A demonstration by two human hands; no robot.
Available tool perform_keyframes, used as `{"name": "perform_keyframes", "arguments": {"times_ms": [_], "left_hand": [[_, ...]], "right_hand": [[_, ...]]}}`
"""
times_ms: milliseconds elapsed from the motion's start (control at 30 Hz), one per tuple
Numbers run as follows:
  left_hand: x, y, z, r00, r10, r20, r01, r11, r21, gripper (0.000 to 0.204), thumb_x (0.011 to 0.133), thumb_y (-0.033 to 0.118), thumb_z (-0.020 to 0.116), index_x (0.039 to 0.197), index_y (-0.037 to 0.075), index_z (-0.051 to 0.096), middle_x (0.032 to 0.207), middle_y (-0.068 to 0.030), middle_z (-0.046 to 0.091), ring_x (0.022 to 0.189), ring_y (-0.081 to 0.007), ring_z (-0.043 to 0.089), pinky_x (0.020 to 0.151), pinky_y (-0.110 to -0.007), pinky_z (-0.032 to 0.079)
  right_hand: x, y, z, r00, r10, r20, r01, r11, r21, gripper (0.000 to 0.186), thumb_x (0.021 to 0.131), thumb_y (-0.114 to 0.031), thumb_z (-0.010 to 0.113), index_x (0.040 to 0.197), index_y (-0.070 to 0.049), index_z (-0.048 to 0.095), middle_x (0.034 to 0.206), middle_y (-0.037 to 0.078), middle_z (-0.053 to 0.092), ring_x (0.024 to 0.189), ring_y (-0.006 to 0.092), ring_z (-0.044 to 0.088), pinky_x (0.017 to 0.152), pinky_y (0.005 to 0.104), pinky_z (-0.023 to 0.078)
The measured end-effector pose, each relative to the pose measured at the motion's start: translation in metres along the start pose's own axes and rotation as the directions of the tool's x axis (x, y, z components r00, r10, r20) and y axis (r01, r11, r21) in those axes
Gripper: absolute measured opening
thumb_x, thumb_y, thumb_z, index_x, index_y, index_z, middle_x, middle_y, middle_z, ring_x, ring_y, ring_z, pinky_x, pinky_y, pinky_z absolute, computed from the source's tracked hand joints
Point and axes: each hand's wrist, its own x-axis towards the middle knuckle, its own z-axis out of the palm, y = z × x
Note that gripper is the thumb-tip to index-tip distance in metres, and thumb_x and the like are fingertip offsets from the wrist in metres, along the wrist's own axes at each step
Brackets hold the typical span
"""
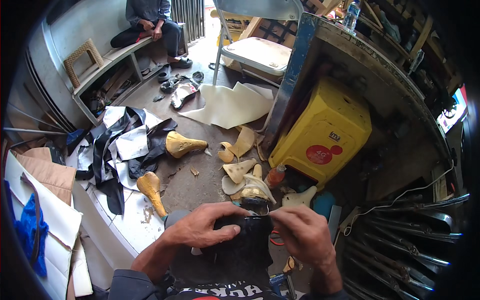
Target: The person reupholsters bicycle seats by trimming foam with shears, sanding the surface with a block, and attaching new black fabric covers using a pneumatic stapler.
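Note:
In front of my body I hold a piece of black sheet material [247, 242], its top edge raised. My left hand [205, 225] grips its upper left part, thumb stretched along it and fingers behind. At the upper right corner my right hand [305, 232] is closed in a pinch; what lies between its fingertips is too small to make out. A thin pale line runs along the top edge between both hands. Just beyond lie cream foam pieces [255, 187] and an orange bottle [276, 176]. Two yellowish saddle-shaped foam pads [184, 145] sit on the floor farther left.
A yellow plastic stool [320, 132] lies tipped under a worn table [372, 47] at right. Black and white scraps [132, 142] pile up at left. Beyond are a cream sheet [232, 106], a folding chair [257, 55] and a seated person [152, 25]. Metal tubes [400, 255] crowd the lower right.

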Motion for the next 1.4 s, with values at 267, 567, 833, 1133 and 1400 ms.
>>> {"name": "perform_keyframes", "arguments": {"times_ms": [267, 567, 833, 1133, 1400], "left_hand": [[0.007, -0.004, 0.005, 0.997, 0.037, 0.066, -0.037, 0.999, -0.007, 0.045, 0.096, 0.025, 0.066, 0.134, 0.002, 0.064, 0.114, -0.0172, 0.068, 0.108, -0.0281, 0.065, 0.096, -0.038, 0.050], [0.013, -0.012, 0.003, 0.992, 0.004, 0.126, 0.012, 0.993, -0.121, 0.045, 0.094, 0.023, 0.065, 0.133, 0.002, 0.065, 0.118, -0.0152, 0.069, 0.109, -0.0245, 0.065, 0.097, -0.037, 0.050], [0.020, -0.020, 0.003, 0.997, -0.030, 0.076, 0.039, 0.992, -0.124, 0.043, 0.094, 0.019, 0.065, 0.133, 0.000, 0.065, 0.114, -0.0118, 0.067, 0.107, -0.0206, 0.062, 0.096, -0.034, 0.048], [0.024, -0.028, 0.003, 0.998, -0.055, 0.019, 0.057, 0.988, -0.142, 0.045, 0.091, 0.023, 0.065, 0.128, -0.002, 0.066, 0.116, -0.0172, 0.071, 0.106, -0.0263, 0.068, 0.095, -0.036, 0.051], [0.025, -0.014, 0.008, 0.999, -0.043, -0.010, 0.043, 0.998, -0.047, 0.044, 0.091, 0.026, 0.065, 0.128, 0.002, 0.067, 0.117, -0.0175, 0.071, 0.107, -0.0294, 0.069, 0.095, -0.038, 0.052]], "right_hand": [[0.037, -0.001, -0.002, 0.914, -0.191, 0.359, 0.256, 0.956, -0.143, 0.022, 0.085, -0.013, 0.079, 0.104, -0.006, 0.070, 0.093, 0.007, 0.073, 0.079, 0.0242, 0.072, 0.064, 0.0356, 0.058], [0.041, 0.009, -0.011, 0.868, -0.186, 0.460, 0.187, 0.981, 0.043, 0.020, 0.091, -0.009, 0.064, 0.110, -0.005, 0.067, 0.091, 0.013, 0.070, 0.084, 0.0328, 0.072, 0.068, 0.0431, 0.058], [0.035, 0.025, -0.001, 0.922, -0.169, 0.348, 0.210, 0.974, -0.082, 0.013, 0.088, -0.008, 0.069, 0.099, -0.004, 0.064, 0.085, 0.011, 0.068, 0.074, 0.0286, 0.071, 0.059, 0.0408, 0.058], [0.034, 0.039, -0.009, 0.978, -0.048, -0.204, -0.095, 0.765, -0.637, 0.014, 0.082, -0.004, 0.078, 0.095, -0.004, 0.073, 0.086, 0.010, 0.072, 0.073, 0.0276, 0.072, 0.065, 0.0361, 0.058], [0.054, 0.006, 0.005, 0.956, -0.181, 0.231, 0.211, 0.970, -0.117, 0.015, 0.083, -0.017, 0.076, 0.096, -0.010, 0.071, 0.084, 0.005, 0.069, 0.077, 0.0247, 0.069, 0.065, 0.0364, 0.056]]}}
